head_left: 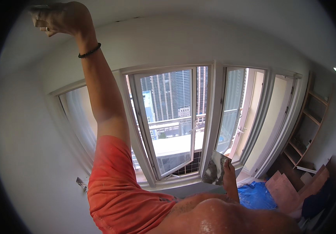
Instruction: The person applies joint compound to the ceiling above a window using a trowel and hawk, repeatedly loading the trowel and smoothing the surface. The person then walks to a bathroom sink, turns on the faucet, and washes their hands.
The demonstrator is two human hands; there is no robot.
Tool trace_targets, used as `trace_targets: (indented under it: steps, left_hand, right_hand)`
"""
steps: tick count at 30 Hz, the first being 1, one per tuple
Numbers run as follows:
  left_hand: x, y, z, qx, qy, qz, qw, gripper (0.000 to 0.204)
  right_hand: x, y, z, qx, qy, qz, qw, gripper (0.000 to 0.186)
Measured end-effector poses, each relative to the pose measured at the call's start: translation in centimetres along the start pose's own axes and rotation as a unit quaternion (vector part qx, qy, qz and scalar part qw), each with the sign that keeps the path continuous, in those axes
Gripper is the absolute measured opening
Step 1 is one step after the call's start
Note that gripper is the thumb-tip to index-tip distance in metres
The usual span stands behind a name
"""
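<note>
My left arm reaches high up from an orange-red sleeve, a dark beaded bracelet round its wrist. At the top left, my left hand (pixel 64 17) is bent over close to the ceiling, with its fingers curled together; what they hold, if anything, is hidden. Lower down on the right, my right hand (pixel 229 177) grips a flat rectangular plate (pixel 215 169) by its right edge, thumb showing on the near face. Grey and white smears cover the plate, which is tilted in front of the window frame.
Ahead stands a white-framed window (pixel 164 121) with a sash swung inward, tall buildings beyond. To its right are a glazed door (pixel 250 113) and wooden shelving (pixel 306 121). Blue plastic sheeting (pixel 257 195) and brownish boards (pixel 283 191) lie below. A wall outlet with loose wires (pixel 82 184) sits at left.
</note>
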State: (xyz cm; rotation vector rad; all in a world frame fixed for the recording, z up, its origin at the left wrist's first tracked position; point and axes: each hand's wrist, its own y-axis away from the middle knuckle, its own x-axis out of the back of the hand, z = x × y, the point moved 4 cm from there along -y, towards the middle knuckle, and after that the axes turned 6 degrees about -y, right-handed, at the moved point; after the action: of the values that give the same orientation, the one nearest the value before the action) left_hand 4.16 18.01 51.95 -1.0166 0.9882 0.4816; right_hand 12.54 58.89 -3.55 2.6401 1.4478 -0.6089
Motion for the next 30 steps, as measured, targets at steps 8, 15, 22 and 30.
trace_targets:
  steps: [8,15,22,30]
  left_hand:
    - [-2.7,11.6,19.1,0.093,0.031,-0.001,0.995,0.062]
    - [-1.9,18.5,36.6,0.030,0.210,-0.094,0.973,0.073]
    - [11.9,26.5,35.1,0.103,0.610,-0.293,0.729,0.044]
    - [38.3,34.5,16.0,0.444,0.665,-0.557,0.225,0.046]
  right_hand:
    - [4.3,2.2,1.3,-0.003,0.060,0.099,0.993,0.052]
    - [7.0,4.4,4.0,-0.006,0.043,0.172,0.984,0.061]
    - [7.7,6.3,3.1,0.016,-0.226,0.256,0.940,0.056]
    - [1.4,4.9,3.1,0.057,-0.501,0.120,0.855,0.039]
